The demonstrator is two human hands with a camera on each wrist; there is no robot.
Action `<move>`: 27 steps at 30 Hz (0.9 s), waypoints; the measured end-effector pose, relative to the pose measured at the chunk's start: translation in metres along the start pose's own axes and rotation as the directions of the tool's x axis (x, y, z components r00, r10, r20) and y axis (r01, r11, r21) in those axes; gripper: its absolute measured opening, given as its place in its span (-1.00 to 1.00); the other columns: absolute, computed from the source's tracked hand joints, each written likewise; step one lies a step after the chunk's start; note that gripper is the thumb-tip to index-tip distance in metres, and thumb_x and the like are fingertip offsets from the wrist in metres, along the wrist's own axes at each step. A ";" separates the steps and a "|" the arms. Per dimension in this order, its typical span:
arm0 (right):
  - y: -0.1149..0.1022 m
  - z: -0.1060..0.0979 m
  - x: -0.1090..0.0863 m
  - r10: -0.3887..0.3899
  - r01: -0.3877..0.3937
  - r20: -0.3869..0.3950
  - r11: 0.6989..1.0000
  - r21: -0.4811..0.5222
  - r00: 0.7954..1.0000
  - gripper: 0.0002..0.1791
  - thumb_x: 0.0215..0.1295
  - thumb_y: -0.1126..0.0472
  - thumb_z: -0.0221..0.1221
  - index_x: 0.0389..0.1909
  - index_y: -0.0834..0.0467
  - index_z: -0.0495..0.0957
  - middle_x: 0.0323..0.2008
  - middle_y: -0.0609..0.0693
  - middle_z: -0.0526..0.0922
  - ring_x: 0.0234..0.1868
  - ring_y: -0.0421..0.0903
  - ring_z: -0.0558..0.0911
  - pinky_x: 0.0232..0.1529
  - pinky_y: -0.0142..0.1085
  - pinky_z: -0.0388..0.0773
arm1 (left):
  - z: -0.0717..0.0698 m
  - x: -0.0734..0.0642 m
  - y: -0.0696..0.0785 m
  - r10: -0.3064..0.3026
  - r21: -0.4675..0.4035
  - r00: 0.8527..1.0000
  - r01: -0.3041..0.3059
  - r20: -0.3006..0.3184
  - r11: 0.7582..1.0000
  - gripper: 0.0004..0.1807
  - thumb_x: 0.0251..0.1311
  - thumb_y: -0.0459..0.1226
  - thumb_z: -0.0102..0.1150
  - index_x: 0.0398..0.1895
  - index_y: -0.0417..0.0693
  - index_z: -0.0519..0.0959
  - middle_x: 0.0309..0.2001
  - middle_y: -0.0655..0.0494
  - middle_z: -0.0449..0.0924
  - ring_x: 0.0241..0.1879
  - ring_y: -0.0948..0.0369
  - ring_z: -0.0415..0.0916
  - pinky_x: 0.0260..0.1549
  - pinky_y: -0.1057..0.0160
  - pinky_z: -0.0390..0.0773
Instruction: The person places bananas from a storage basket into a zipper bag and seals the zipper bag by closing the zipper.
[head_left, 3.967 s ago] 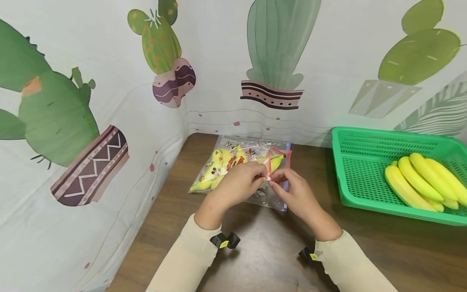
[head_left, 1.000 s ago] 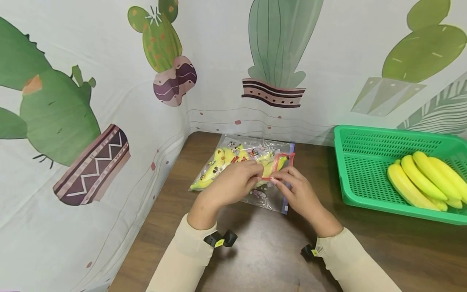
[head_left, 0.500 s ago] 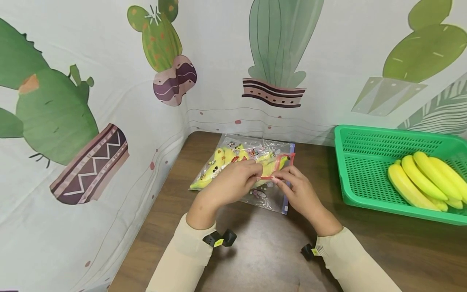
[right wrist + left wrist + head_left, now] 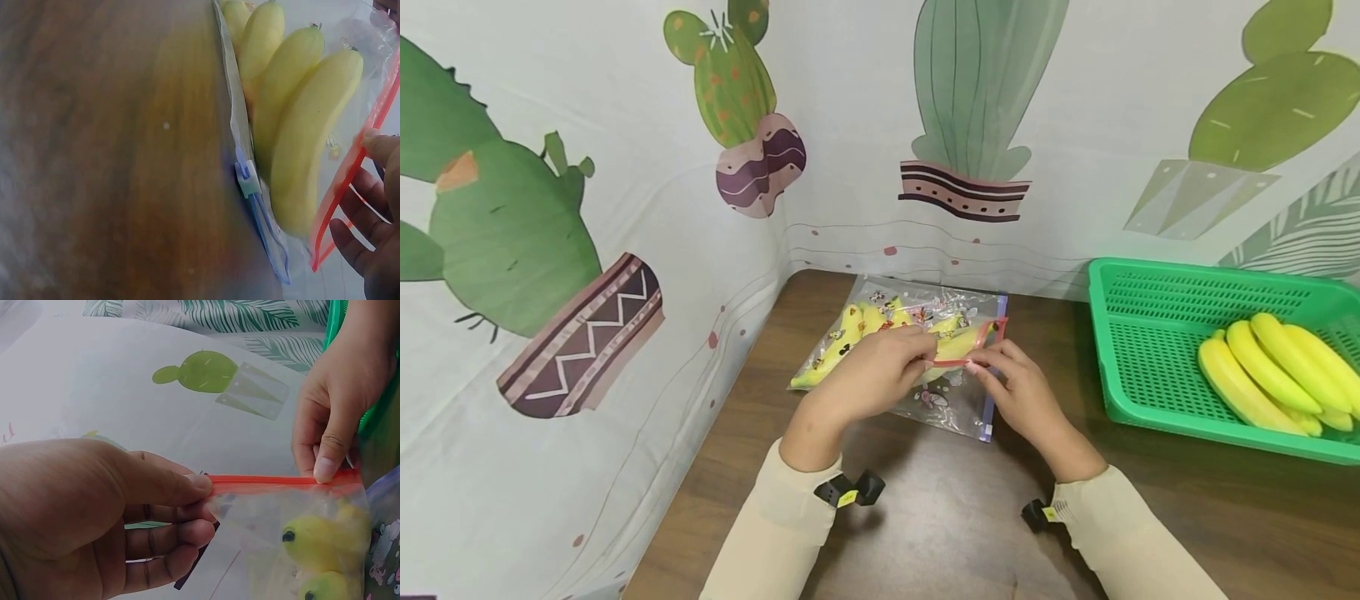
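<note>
A clear zip bag with a red zip strip point(image 4: 951, 363) holds yellow bananas point(image 4: 309, 131). It lies over a larger printed clear bag point(image 4: 951, 417) with a blue zip edge, which has more bananas beneath its print at the left. My left hand point(image 4: 880, 371) pinches one end of the red strip between thumb and forefinger, other fingers loosely bent in the left wrist view. My right hand point(image 4: 1018, 387) pinches the strip farther right, thumb on top in the left wrist view. A pale slider point(image 4: 248, 179) sits on the blue zip in the right wrist view.
A green plastic basket point(image 4: 1097, 358) with several bananas point(image 4: 1273, 367) stands at the right of the brown wooden table point(image 4: 940, 517). White cloth printed with cacti point(image 4: 850, 167) hangs along the back and left sides.
Four seconds ago both hands met at one point on the red strip. Now they stand apart, the right hand having slid rightward along it. In the last half second it moved slightly right.
</note>
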State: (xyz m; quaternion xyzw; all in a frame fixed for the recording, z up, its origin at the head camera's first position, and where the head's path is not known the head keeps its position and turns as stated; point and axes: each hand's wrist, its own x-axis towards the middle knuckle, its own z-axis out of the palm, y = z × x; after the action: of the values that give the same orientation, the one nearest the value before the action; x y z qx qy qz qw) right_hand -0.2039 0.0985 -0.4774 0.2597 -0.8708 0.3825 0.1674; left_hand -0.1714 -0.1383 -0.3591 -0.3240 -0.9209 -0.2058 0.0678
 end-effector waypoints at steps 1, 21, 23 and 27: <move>0.000 0.000 0.000 0.002 -0.002 0.000 1.000 0.000 1.000 -0.77 0.24 0.27 0.36 -0.08 0.08 0.72 -0.17 -0.05 0.60 -0.27 -0.18 0.51 -0.28 -0.27 0.48 | 0.000 0.000 0.000 0.000 0.002 1.000 0.000 0.000 1.000 -0.83 0.31 -0.42 0.13 -0.41 0.02 0.50 -0.40 0.23 0.47 -0.37 0.25 0.39 -0.31 0.30 0.42; 0.003 -0.003 0.001 0.040 -0.040 -0.011 0.998 -0.039 0.999 -0.77 0.31 0.19 0.32 -0.04 0.12 0.72 -0.20 -0.01 0.63 -0.13 -0.07 0.54 -0.14 -0.12 0.47 | -0.007 -0.003 -0.002 -0.011 -0.025 0.999 0.010 -0.031 1.000 -0.84 0.35 -0.37 0.13 -0.41 0.01 0.51 -0.40 0.21 0.46 -0.38 0.28 0.35 -0.34 0.32 0.39; 0.003 -0.003 0.002 0.039 -0.040 -0.011 0.998 -0.038 0.999 -0.77 0.31 0.19 0.32 -0.04 0.12 0.72 -0.20 -0.01 0.64 -0.13 -0.07 0.54 -0.14 -0.11 0.48 | -0.008 -0.004 -0.002 -0.013 -0.025 0.999 0.012 -0.035 1.000 -0.84 0.35 -0.37 0.14 -0.41 0.01 0.51 -0.40 0.21 0.46 -0.38 0.28 0.35 -0.33 0.32 0.39; 0.002 -0.005 0.003 0.035 -0.036 -0.016 0.999 -0.030 0.999 -0.78 0.31 0.20 0.32 -0.05 0.12 0.72 -0.18 -0.01 0.66 -0.11 -0.05 0.56 -0.13 -0.09 0.50 | -0.010 -0.005 -0.003 -0.012 -0.033 0.999 0.010 -0.047 0.999 -0.82 0.35 -0.37 0.14 -0.43 0.02 0.48 -0.42 0.21 0.43 -0.39 0.28 0.34 -0.34 0.32 0.38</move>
State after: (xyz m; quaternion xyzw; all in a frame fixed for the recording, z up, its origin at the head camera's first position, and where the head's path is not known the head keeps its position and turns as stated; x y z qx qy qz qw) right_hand -0.2075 0.1024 -0.4742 0.2387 -0.8797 0.3740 0.1712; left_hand -0.1694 -0.1469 -0.3522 -0.3151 -0.9173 -0.2288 0.0833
